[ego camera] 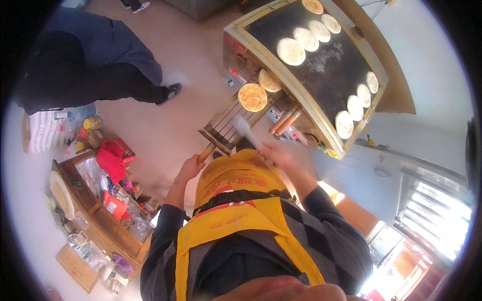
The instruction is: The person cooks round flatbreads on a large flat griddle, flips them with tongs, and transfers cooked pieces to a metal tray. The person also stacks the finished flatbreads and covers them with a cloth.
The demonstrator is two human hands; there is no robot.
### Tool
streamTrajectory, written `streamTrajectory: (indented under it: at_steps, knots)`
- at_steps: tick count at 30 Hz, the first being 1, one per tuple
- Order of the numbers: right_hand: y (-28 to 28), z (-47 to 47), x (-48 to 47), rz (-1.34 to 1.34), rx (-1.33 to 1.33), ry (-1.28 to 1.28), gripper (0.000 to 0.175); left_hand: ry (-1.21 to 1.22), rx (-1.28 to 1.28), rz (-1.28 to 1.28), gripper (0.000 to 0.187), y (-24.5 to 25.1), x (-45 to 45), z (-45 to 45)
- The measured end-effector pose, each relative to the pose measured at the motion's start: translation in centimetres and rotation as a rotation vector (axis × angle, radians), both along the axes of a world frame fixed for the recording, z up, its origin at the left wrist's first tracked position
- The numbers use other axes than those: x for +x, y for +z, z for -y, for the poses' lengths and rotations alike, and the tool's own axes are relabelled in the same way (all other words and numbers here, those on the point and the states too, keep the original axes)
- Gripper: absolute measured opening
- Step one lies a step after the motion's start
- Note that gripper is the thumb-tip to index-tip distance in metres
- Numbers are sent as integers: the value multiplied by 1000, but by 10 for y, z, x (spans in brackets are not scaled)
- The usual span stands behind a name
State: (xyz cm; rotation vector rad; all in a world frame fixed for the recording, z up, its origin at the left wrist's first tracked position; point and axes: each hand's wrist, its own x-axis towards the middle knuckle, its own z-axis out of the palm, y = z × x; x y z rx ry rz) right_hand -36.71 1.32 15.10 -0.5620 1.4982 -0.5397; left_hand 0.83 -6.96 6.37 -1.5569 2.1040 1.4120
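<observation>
My left hand [191, 166] is closed around the wooden handle [206, 153] of a metal rack [222, 129] with long bars, pulled partly out from under the griddle. Two browned flatbreads rest on the rack; the nearer one [252, 97] overlaps the other [269, 81] slightly. In my right hand [276, 154] is a blurred, pale-ended utensil [244, 127], its tip over the rack's bars; its exact kind cannot be told. Two rows of pale round flatbreads [291, 51] lie on the dark griddle [320, 71], and a browner one [312, 6] lies at its far end.
Two wooden handles [285, 121] stick out of the griddle's front. At the left, a person in dark clothing [113, 67] stands on the floor. A wooden cabinet [101, 218] holds red bags [114, 158] and packages. A barred window [437, 207] is at the right.
</observation>
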Motion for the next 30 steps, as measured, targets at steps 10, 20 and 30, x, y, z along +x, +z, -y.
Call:
streamTrajectory:
  at_steps: [10, 20, 30]
  knots:
    - [12, 351, -267, 253, -397, -935, 26, 68, 118, 151, 43, -4, -9, 1]
    - [-44, 521, -395, 431, -438, -1174, 23, 193, 203, 232, 42, 0, -16, 0]
    - [-5, 429, -305, 388, -701, -969, 24, 153, 177, 250, 41, -6, -16, -4]
